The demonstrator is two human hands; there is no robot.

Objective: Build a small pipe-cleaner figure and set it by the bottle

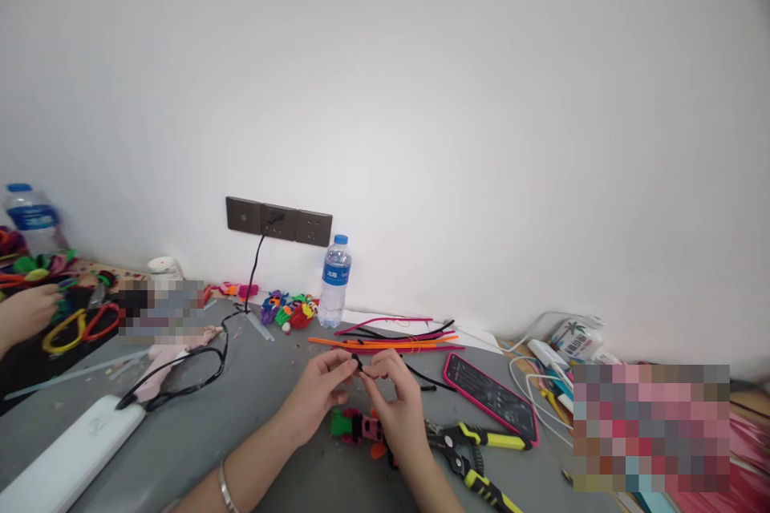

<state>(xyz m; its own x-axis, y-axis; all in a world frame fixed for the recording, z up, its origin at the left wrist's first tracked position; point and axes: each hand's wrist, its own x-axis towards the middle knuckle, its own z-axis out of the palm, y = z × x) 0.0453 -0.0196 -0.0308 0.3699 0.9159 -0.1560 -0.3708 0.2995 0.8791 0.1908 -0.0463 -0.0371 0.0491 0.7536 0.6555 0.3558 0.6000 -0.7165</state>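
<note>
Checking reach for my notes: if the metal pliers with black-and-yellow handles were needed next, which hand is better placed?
Probably the right hand: its wrist is beside the pliers, while the left hand lies farther away. Both pinch a small black piece.

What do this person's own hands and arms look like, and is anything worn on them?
The left hand and right hand are both ungloved; no sleeves show. A narrow, silver-coloured bangle circles the left forearm.
</note>
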